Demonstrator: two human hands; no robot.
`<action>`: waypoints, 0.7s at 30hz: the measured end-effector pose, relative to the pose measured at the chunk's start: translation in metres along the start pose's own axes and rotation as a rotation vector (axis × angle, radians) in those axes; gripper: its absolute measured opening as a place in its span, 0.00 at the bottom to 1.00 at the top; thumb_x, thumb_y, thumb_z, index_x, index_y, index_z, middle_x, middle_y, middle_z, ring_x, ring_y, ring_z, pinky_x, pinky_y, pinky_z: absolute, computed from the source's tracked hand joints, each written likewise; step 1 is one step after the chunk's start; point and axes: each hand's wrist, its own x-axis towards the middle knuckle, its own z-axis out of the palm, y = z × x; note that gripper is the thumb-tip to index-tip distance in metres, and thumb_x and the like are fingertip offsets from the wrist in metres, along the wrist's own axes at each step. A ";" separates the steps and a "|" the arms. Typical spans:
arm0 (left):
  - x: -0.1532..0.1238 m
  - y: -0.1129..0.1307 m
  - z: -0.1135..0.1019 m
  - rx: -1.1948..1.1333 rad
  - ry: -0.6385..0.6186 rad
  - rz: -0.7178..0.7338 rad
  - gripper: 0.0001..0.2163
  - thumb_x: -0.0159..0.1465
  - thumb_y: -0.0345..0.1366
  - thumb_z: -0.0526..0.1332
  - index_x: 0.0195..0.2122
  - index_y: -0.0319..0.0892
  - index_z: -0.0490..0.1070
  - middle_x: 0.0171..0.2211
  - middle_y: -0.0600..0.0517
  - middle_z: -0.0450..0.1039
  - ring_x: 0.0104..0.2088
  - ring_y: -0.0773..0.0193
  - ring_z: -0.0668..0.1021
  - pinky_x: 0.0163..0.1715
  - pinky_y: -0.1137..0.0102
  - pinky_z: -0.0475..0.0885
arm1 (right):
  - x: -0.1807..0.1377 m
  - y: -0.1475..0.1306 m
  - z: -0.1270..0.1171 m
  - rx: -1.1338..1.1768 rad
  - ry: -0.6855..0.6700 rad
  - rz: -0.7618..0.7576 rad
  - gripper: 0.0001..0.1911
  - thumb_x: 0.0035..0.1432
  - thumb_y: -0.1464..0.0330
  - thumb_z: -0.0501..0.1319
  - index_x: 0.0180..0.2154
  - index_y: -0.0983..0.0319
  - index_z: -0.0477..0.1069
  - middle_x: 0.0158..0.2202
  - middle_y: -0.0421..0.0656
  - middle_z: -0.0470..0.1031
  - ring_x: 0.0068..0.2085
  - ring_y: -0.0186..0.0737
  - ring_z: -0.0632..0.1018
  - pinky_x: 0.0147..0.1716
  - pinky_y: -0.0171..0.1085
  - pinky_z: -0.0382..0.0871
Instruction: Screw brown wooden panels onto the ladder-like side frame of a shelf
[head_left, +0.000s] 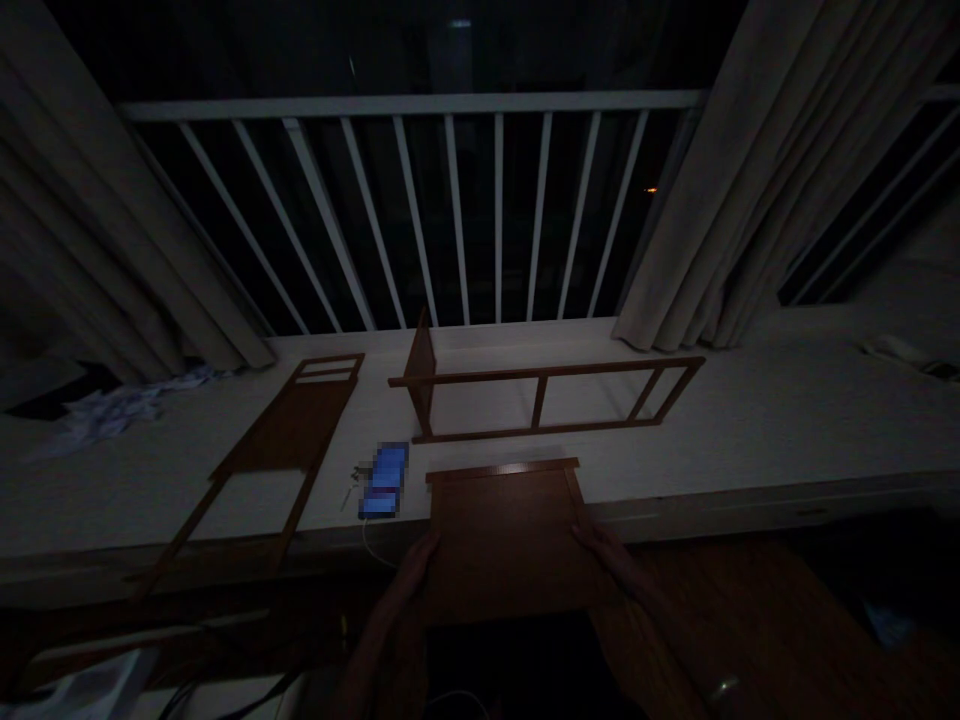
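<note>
A brown wooden panel with a narrow strip along its far edge is held low in front of me, its far end at the front of the white ledge. My left hand is closed on its left side. At the panel's right edge, my right hand grips it too; the dim light blurs the fingers of both hands. Beyond lies an open wooden frame on its side, with a small board standing at its left end. To the left, a wooden frame with a solid middle board slants over the ledge's edge.
A lit phone with a white cable lies on the white ledge, keys beside it. Crumpled paper is at the far left. A white railing stands behind, between curtains. A pale box sits at lower left.
</note>
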 end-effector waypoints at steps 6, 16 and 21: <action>0.004 -0.008 0.003 0.098 0.027 0.099 0.26 0.46 0.50 0.62 0.41 0.36 0.69 0.43 0.43 0.72 0.46 0.49 0.71 0.48 0.58 0.64 | 0.006 0.005 -0.002 -0.007 0.021 0.022 0.30 0.43 0.51 0.59 0.42 0.66 0.69 0.40 0.49 0.75 0.42 0.50 0.75 0.45 0.48 0.65; 0.007 -0.015 0.003 -0.022 -0.023 0.042 0.23 0.49 0.48 0.61 0.42 0.37 0.69 0.42 0.44 0.72 0.45 0.50 0.72 0.47 0.58 0.65 | 0.003 0.000 -0.005 -0.116 0.010 -0.037 0.29 0.44 0.51 0.59 0.42 0.66 0.70 0.43 0.48 0.73 0.45 0.50 0.73 0.47 0.47 0.63; 0.008 -0.018 -0.001 -0.084 -0.008 -0.055 0.22 0.50 0.48 0.61 0.43 0.39 0.68 0.43 0.44 0.72 0.44 0.52 0.73 0.48 0.58 0.64 | 0.001 -0.002 -0.006 -0.173 0.050 -0.071 0.26 0.42 0.53 0.61 0.39 0.65 0.71 0.41 0.48 0.74 0.43 0.51 0.73 0.45 0.46 0.65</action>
